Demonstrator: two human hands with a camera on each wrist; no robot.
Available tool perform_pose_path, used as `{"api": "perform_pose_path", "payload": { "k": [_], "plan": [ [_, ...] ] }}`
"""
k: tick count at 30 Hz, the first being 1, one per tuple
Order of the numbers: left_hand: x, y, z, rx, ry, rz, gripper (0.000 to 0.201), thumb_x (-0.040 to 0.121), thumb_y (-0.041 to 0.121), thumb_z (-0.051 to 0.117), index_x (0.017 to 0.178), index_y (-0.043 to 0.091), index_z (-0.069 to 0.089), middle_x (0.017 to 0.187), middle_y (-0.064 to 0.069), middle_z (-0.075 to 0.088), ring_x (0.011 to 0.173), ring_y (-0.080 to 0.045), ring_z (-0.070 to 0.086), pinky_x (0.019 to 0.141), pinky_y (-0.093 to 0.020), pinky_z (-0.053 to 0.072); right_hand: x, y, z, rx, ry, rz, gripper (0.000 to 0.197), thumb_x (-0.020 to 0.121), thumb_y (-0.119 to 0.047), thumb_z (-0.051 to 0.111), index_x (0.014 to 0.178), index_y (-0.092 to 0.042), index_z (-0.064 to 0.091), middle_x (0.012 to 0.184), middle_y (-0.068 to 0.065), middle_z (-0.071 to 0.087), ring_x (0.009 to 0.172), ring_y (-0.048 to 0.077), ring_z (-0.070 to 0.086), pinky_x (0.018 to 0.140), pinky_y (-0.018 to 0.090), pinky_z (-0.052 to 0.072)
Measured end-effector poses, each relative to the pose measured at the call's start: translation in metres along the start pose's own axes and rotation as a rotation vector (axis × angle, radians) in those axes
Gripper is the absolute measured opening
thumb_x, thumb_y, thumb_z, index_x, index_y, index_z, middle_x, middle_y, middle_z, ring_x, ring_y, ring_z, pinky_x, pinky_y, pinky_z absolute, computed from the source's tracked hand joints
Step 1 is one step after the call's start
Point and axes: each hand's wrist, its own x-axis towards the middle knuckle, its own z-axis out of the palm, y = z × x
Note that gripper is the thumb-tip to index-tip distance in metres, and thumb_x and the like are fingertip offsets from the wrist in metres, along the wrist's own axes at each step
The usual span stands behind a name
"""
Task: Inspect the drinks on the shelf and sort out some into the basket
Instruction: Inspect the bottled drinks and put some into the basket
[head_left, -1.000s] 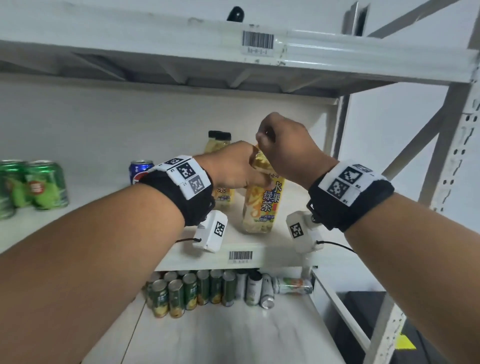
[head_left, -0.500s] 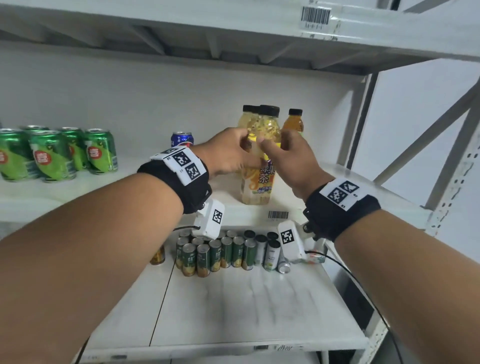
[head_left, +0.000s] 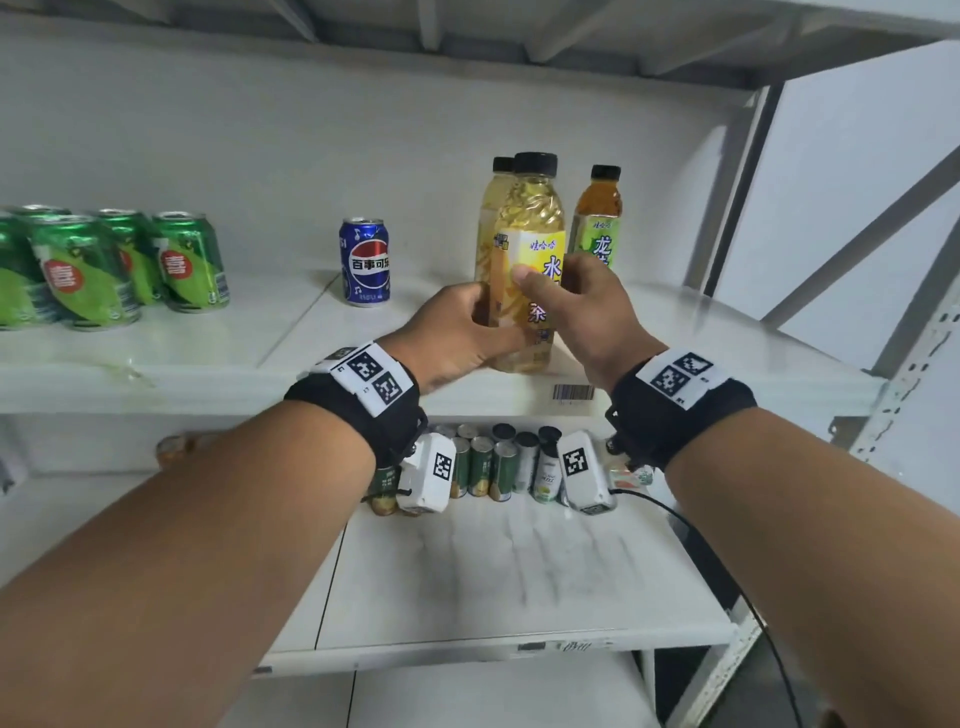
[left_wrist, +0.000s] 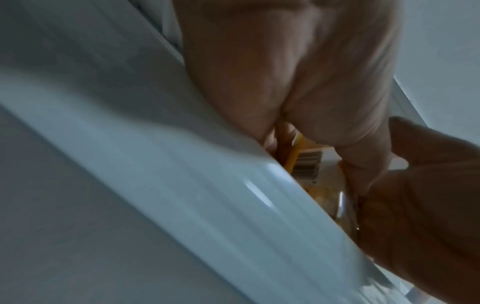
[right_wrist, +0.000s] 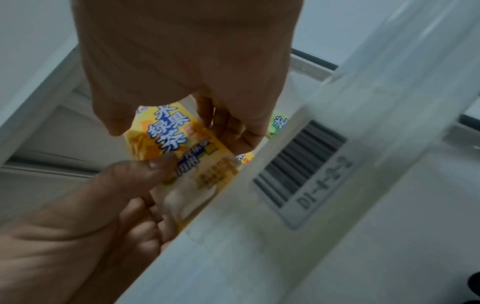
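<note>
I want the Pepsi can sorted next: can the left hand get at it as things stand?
Probably yes, after letting go: the left hand grips the yellow-label bottle, and the Pepsi can stands apart with bare shelf between.

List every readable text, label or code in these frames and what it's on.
"水果绿茶": yellow-label bottle both hands grip; the brand line above it is too blurred to read.
"百事可乐": blue can.
"龙": green-label bottle; rest hidden.
"喜": green cans.
"D1-4-2-2", blurred and uncertain: shelf-edge barcode tag.
Lower-shelf cans: print too small.
Wristband markers: patterns, no words.
</note>
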Motion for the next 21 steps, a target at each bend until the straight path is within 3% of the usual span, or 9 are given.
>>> {"api": "perform_pose_path", "payload": {
  "k": [3,6,8,11,14,19,21],
  "plan": [
    [-0.002,0.001,-0.004,-0.034,-0.001,-0.016,0.054,0.062,0.031,0.094,0.111,0.018,0.074,0.103,-0.004,0.084,0.097,-0.024,0.081,0.091,-0.048,0.067,-0.001,0.004,0.009,0.017,-0.031,-0.032,0.068,0.079,-0.043,0.091,0.127,-0.010,0.055,0.104,0.006,0.078,0.090,0.021,0.079,0.071,0.037,0.065],
    [-0.002,-0.002,-0.006,-0.022,0.005,-0.027,0.051,0.066,0.016,0.089,0.114,0.019,0.073,0.104,-0.005,0.084,0.100,-0.028,0.081,0.094,-0.051,0.065,-0.004,0.012,0.011,0.005,-0.101,-0.035,0.062,0.084,-0.032,0.089,0.128,-0.004,0.055,0.110,0.015,0.077,0.096,0.032,0.077,0.078,0.047,0.065],
    [-0.002,-0.002,-0.007,-0.011,0.011,-0.027,0.047,0.071,0.012,0.086,0.115,0.019,0.073,0.108,-0.006,0.083,0.106,-0.032,0.080,0.095,-0.056,0.064,-0.002,0.014,0.008,0.023,-0.144,-0.021,0.064,0.084,-0.035,0.089,0.130,-0.005,0.056,0.115,0.016,0.076,0.103,0.035,0.076,0.089,0.056,0.062],
    [-0.002,-0.004,-0.009,-0.025,0.053,-0.026,0.055,0.069,0.014,0.091,0.120,0.014,0.069,0.115,-0.008,0.081,0.109,-0.031,0.079,0.094,-0.058,0.065,0.003,0.016,0.006,0.076,-0.211,0.007,0.071,0.081,-0.039,0.090,0.134,-0.007,0.055,0.120,0.018,0.074,0.110,0.041,0.073,0.095,0.062,0.058],
    [-0.002,-0.006,-0.010,-0.040,0.096,-0.020,0.058,0.070,0.014,0.094,0.122,0.009,0.068,0.118,-0.013,0.080,0.111,-0.034,0.078,0.092,-0.057,0.065,0.005,0.020,0.007,0.056,-0.205,-0.011,0.070,0.080,-0.043,0.090,0.131,-0.010,0.057,0.116,0.012,0.077,0.107,0.035,0.075,0.096,0.057,0.060],
    [0.000,-0.011,-0.010,-0.015,0.090,-0.015,0.043,0.086,0.004,0.089,0.125,0.008,0.069,0.117,-0.010,0.081,0.110,-0.029,0.079,0.092,-0.049,0.066,0.008,0.025,0.005,0.022,-0.178,-0.039,0.078,0.070,-0.060,0.091,0.125,-0.013,0.060,0.108,0.004,0.080,0.098,0.024,0.078,0.090,0.050,0.063],
    [-0.001,-0.008,-0.008,-0.015,0.087,-0.020,0.044,0.088,0.004,0.087,0.128,0.008,0.068,0.120,-0.011,0.080,0.113,-0.030,0.078,0.096,-0.052,0.065,0.010,0.029,0.002,0.027,-0.173,-0.042,0.081,0.066,-0.065,0.091,0.122,-0.015,0.061,0.106,0.003,0.080,0.096,0.023,0.079,0.089,0.050,0.064]
  ]
}}
